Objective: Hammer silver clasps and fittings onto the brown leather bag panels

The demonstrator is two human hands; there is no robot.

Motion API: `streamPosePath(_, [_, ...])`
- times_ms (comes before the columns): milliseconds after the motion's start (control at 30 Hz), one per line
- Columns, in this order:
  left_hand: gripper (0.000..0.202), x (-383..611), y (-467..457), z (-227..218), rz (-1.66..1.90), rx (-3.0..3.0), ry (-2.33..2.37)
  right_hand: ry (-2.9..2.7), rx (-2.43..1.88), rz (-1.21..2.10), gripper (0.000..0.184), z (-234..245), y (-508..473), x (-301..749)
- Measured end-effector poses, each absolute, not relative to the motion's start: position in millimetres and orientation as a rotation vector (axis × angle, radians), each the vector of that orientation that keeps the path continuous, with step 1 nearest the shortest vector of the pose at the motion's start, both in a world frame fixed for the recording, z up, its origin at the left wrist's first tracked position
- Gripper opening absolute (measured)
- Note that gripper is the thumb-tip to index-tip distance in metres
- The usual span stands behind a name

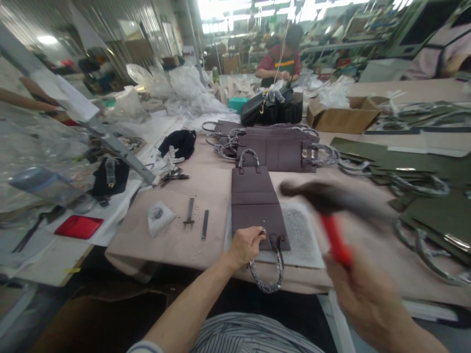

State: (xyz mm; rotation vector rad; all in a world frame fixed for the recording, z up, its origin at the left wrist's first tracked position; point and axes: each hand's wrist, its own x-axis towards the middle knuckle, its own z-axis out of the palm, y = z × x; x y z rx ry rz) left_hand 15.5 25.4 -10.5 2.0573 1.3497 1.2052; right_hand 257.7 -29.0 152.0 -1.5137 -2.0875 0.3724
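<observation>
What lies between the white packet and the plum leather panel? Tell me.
In the head view: a steel punch, a narrow steel bar and scattered small metal studs.

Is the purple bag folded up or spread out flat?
Spread flat: the plum leather bag lies open on the mat, under the left hand, its wrapped handle hanging past the mat's edge.

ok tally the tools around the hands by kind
red-handled hammer, in the right hand: 1
metal tool with a crossbar: 1
flat metal bar: 1
total: 3
</observation>
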Motion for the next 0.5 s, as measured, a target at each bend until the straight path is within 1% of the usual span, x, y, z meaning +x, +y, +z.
streamPosePath(67, [0.015,15.4,24.9,-8.6,1.185,2.067,1.344,-2.272,-1.558,0.500,0.030,136.1,-28.5,263.4])
streamPosePath(133, [0.015,15.7,24.4,-6.6,1.199,2.075,1.342,-2.298,-1.640,0.609,0.031,124.6,-24.6,272.5])
streamPosePath(267, [0.013,16.4,23.2,-2.0,1.225,2.071,1.334,-2.018,-1.725,0.819,0.041,109.4,-7.1,299.1])
streamPosePath(400, [0.013,15.8,22.3,2.4,1.169,2.084,1.335,-1.516,-2.038,1.110,0.044,68.6,17.8,337.5])
streamPosePath(433, [0.013,15.4,22.2,3.1,1.167,2.085,1.334,-1.464,-2.086,1.108,0.043,56.7,24.1,346.8])
streamPosePath(500, [0.015,14.5,22.0,4.2,1.176,2.076,1.326,-1.614,-2.181,0.909,0.041,38.1,34.4,359.0])
